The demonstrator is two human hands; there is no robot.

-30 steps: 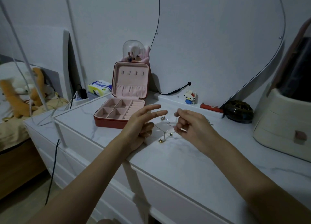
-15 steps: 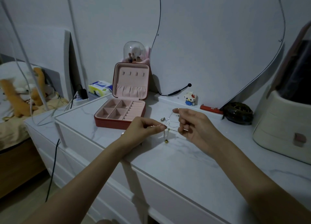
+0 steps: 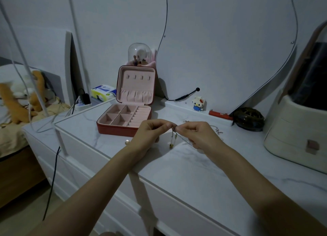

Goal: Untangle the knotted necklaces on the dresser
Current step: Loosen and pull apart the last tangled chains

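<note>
Above the bench (image 3: pixel 203 173), the left hand (image 3: pixel 150 134) and right hand (image 3: pixel 198 134) meet fingertip to fingertip, each pinching the tangled necklaces (image 3: pixel 174 138). The knot itself is too fine and dim to read. The open jewellery box (image 3: pixel 125 119) sits at ten o'clock.

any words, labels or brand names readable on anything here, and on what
None can be read.
Tissue pack: blue panel with print, too blurred to read.
Red case by the wall: small white mark, too small to read.
Block cat figure: no lettering shows.
Jewelry box: no lettering shows.
</note>
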